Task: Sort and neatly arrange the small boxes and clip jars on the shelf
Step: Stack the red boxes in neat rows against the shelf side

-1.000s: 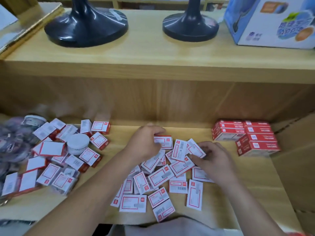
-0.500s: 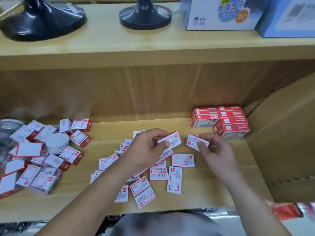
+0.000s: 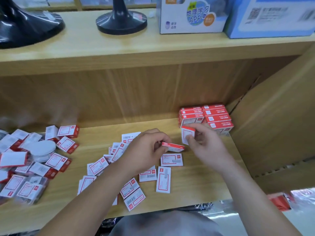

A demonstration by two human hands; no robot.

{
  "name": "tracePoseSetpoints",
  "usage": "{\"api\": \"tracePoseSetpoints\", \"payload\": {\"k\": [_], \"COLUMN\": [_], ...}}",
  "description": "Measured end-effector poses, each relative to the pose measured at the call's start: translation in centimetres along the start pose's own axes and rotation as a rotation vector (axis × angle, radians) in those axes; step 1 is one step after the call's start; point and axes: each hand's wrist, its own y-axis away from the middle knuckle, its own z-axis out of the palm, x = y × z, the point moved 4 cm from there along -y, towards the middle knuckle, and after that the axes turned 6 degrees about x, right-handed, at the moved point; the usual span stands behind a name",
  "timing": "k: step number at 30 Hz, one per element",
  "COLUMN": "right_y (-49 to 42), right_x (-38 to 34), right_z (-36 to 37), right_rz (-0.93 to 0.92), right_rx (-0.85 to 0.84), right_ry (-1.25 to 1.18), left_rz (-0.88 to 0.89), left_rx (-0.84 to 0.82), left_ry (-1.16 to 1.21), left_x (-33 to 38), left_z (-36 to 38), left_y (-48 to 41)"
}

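2 bare forearms reach up from the lower edge and converge toward the middle. The left hand (image 3: 146, 149) is curled, knuckles up, pinching a flat box (image 3: 173, 147) by its end between thumb and fingers. The right hand (image 3: 207, 147), just beside it, pinches an upright box (image 3: 187, 134) with thumb and fingertips.

Place: I read this as a stationery shop.
2 o'clock: identical red small boxes (image 3: 207, 116) stacked on a wooden shelf (image 3: 196, 193).
1 o'clock: printed retail cartons (image 3: 190, 16) on the upper shelf (image 3: 102, 48).
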Motion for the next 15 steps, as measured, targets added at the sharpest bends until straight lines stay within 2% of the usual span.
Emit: {"api": "tracePoseSetpoints", "payload": {"k": [2, 4, 6, 10, 15], "right_y": [-0.4, -0.7, -0.9, -0.8, -1.4], "right_x": [-0.1, -0.1, 0.1, 0.9, 1.3], "right_z": [0.6, 0.9, 1.2, 2.1, 2.8], "right_rz": [0.068, 0.154, 0.161, 0.187, -0.058], "right_rx": [-0.048, -0.04, -0.064, -0.225, -0.196], "right_ry": [-0.024, -0.082, -0.089, -0.106, 0.238], "left_rz": [0.014, -0.05, -0.09, -0.016, 0.131], "left_rx": [0.026, 0.061, 0.068, 0.087, 0.067], "left_ry": [0.051, 0.037, -0.013, -0.089, -0.131], "left_x": [0.2, -0.3, -0.7, -1.0, -1.4], "left_z": [0.6, 0.9, 1.1, 1.4, 2.4], "left_y": [-0.4, -0.9, -1.2, -1.7, -2.5]}}
